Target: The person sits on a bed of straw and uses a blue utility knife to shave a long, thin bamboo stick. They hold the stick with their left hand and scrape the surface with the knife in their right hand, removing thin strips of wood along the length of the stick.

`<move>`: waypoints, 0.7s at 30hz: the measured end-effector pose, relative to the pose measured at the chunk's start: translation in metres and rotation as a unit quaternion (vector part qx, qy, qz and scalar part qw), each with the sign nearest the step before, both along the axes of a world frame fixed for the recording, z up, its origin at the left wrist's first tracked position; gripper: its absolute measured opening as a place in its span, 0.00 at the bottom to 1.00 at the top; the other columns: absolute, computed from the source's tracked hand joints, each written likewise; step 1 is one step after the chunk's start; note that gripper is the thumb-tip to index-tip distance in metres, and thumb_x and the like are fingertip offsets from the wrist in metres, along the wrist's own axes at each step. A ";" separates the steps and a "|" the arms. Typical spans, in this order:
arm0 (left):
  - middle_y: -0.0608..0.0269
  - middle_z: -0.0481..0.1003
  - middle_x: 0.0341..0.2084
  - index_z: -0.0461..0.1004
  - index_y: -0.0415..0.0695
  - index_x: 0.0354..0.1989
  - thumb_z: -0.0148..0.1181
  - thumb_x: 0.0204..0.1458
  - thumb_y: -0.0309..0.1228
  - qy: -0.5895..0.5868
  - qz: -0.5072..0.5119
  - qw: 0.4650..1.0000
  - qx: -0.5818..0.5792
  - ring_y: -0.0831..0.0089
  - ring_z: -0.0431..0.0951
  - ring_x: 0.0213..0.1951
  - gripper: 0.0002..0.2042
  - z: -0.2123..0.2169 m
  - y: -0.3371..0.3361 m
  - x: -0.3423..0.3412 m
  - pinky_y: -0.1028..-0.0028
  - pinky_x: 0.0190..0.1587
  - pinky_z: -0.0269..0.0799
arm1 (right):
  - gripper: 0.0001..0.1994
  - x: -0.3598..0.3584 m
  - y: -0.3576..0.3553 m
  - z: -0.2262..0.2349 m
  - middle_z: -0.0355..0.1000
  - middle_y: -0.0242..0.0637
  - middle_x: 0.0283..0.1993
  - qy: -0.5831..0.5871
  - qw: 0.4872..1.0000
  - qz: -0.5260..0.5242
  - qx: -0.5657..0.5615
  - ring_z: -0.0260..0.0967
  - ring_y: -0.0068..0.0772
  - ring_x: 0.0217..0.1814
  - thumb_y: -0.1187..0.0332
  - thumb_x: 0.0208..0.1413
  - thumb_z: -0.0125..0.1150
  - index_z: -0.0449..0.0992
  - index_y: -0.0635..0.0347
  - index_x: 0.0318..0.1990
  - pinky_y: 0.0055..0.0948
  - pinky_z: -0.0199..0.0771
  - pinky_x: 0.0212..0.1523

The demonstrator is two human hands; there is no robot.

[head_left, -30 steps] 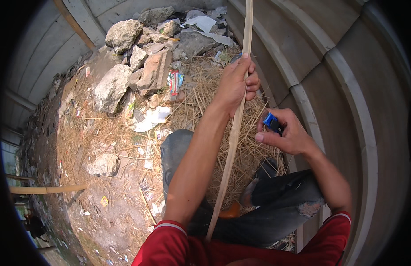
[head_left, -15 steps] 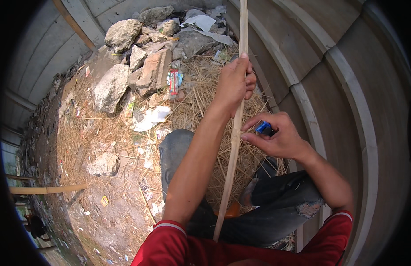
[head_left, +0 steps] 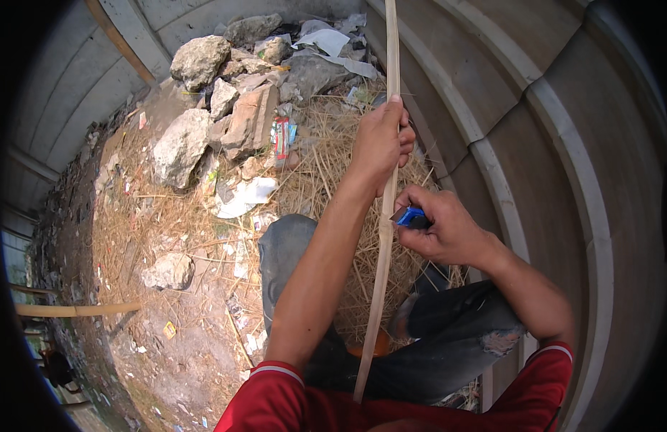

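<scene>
A long, pale bamboo strip [head_left: 380, 277] runs upright through the middle, from past the top edge down to my lap. My left hand [head_left: 381, 140] is wrapped round it above its middle. Just below and to the right, my right hand [head_left: 443, 225] grips a blue and black utility knife [head_left: 414, 217]. The knife's short metal blade meets the strip's right edge, below my left fist. My fingers cover part of the knife's handle.
Dry straw and shavings [head_left: 330, 180] litter the ground around my bent knees. Rocks [head_left: 196, 61] and broken bricks [head_left: 250, 122] are heaped at the far left with scraps of plastic. A ridged wall [head_left: 506, 144] rises close on my right. A bamboo pole [head_left: 78, 309] juts in from the left.
The knife has come left and its blade now touches the strip's edge, where it was apart before. My left hand and the strip have shifted only slightly.
</scene>
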State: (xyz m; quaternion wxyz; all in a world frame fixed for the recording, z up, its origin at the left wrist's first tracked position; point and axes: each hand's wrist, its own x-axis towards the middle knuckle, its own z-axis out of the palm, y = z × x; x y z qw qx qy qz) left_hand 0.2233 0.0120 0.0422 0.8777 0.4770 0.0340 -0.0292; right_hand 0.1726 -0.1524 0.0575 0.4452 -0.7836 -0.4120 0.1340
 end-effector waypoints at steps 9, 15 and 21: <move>0.75 0.57 0.15 0.61 0.49 0.32 0.46 0.68 0.49 0.006 0.019 1.000 0.005 0.84 0.55 0.17 0.18 0.002 -0.001 -0.002 0.81 0.17 0.49 | 0.13 -0.003 0.001 0.005 0.71 0.43 0.21 -0.068 0.997 -0.011 -0.026 0.76 0.47 0.24 0.70 0.47 0.67 0.68 0.61 0.36 0.37 0.72 0.26; 0.75 0.57 0.15 0.61 0.49 0.32 0.46 0.67 0.49 0.016 0.011 1.000 0.011 0.83 0.56 0.17 0.17 0.003 -0.005 -0.003 0.80 0.18 0.50 | 0.16 -0.003 0.000 0.009 0.73 0.40 0.21 -0.169 0.983 0.018 -0.064 0.75 0.48 0.24 0.66 0.45 0.71 0.68 0.58 0.36 0.41 0.73 0.26; 0.75 0.57 0.15 0.61 0.49 0.32 0.46 0.67 0.49 0.004 0.006 1.000 0.020 0.84 0.55 0.17 0.17 0.003 -0.004 -0.002 0.80 0.18 0.50 | 0.18 -0.005 0.002 0.010 0.74 0.38 0.21 -0.252 0.963 0.029 -0.088 0.76 0.46 0.24 0.64 0.44 0.72 0.68 0.56 0.37 0.41 0.73 0.25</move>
